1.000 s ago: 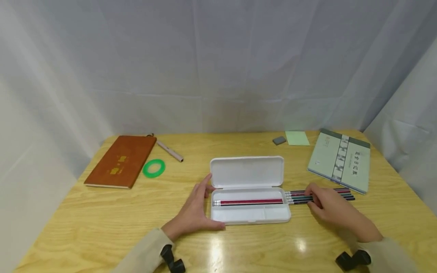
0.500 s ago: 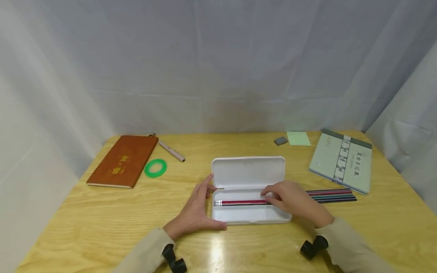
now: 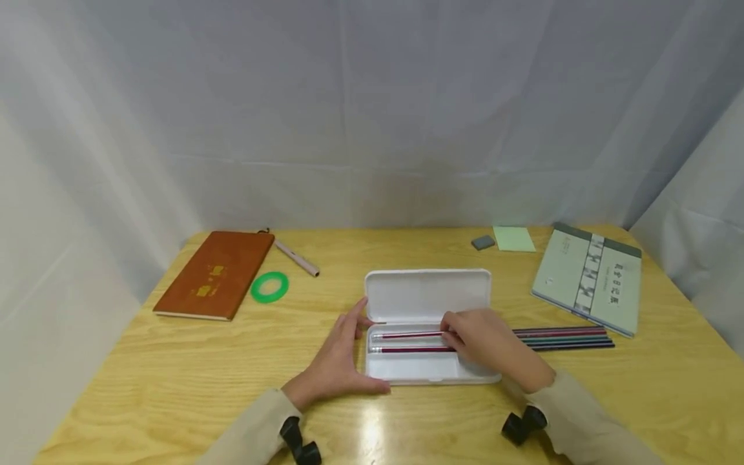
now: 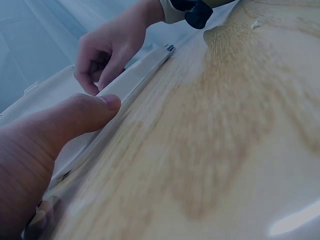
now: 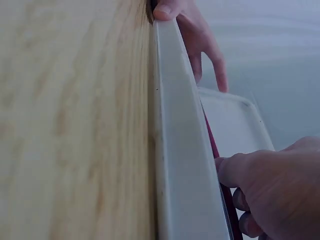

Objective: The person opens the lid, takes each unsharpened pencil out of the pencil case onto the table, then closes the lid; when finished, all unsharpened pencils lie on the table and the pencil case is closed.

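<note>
surface: light wooden table (image 3: 174, 381), yellow varnished grain, rounded far corners | backdrop: pale grey-white cloth sheet (image 3: 372, 110) hung behind the table, creased, folding in along both sides | light: soft and even, one bright glare patch (image 3: 372, 423) on the table's near edge | floor, windows: out of view

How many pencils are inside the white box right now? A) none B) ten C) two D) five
C, since two red pencils lie side by side in the open white box, the right hand resting on them, while the other pencils still lie on the table beside it.
</note>
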Demonstrator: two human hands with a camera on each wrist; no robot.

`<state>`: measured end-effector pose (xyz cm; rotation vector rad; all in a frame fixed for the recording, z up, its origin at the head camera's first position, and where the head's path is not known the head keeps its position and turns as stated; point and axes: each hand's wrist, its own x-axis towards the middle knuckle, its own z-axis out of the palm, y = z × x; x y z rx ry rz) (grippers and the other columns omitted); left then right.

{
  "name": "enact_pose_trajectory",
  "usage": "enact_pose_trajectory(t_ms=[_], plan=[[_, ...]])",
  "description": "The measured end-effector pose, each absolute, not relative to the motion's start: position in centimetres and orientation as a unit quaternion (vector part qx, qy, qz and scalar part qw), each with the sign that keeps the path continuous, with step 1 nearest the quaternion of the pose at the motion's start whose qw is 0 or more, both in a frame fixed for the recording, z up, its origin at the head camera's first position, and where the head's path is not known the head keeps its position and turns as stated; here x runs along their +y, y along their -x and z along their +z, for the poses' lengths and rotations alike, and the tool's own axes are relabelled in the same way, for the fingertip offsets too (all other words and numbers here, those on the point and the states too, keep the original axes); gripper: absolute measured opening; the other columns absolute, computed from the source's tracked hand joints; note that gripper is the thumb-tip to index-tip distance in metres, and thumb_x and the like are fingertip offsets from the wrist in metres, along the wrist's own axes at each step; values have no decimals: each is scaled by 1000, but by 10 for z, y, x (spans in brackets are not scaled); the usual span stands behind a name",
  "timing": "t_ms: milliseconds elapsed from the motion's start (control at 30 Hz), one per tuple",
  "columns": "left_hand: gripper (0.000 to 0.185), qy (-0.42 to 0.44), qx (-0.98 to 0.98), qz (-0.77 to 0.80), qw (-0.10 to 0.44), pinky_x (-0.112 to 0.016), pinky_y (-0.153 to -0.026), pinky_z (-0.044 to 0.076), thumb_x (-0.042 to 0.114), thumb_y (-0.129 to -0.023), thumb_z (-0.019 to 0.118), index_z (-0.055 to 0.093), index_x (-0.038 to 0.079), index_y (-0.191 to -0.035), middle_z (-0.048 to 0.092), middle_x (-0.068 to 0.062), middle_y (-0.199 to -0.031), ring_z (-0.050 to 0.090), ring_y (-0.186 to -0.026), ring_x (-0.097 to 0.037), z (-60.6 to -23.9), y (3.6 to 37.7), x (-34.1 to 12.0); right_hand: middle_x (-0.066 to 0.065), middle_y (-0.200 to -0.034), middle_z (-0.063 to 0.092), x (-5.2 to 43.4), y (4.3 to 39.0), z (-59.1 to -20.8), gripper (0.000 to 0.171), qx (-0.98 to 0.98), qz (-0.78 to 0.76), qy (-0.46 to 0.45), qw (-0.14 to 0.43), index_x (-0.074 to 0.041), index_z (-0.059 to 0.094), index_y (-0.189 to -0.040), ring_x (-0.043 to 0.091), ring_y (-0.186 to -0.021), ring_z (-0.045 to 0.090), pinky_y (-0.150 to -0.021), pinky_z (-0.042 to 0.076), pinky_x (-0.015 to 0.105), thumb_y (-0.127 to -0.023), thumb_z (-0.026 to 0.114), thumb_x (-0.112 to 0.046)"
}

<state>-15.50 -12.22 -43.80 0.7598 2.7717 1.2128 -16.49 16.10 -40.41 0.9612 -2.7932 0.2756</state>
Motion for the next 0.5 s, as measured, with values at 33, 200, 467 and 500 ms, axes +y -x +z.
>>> enact_pose_trajectory(t_ms=[33,200,467,500], plan=[[140,-244,889,387,11,-36,-94,45,49,-47,92,9,18,-155,49,-2,-130,46,-106,-14,-438,155,-122,-8,-68,62,164,163,-404,8,-939,94,-318,88,-15,65,-84,2,-56,44,-54,41,19,-87,71,-19],[140,-247,888,386,12,-37,-94,46,49,-48,92,8,20,-155,49,-2,-131,47,-107,-15,-437,154,-121,-9,-70,62,191,152,-405,4,-936,132,-302,121,-15,66,-86,-1,-58,48,-54,44,22,-86,71,-14],[140,-244,890,385,7,-36,-93,46,48,-48,93,9,17,-156,50,-1,-129,47,-106,-15,-438,155,-122,-18,-67,57,259,130,-415,8,-932,186,-259,174,-18,68,-88,-8,-55,40,-50,36,18,-86,71,-11],[140,-244,891,384,6,-36,-93,46,48,-48,93,9,16,-156,50,-1,-129,47,-106,-15,-438,155,-122,-19,-64,53,269,126,-416,9,-933,194,-252,170,-19,68,-88,-9,-53,37,-48,35,17,-86,71,-10]])
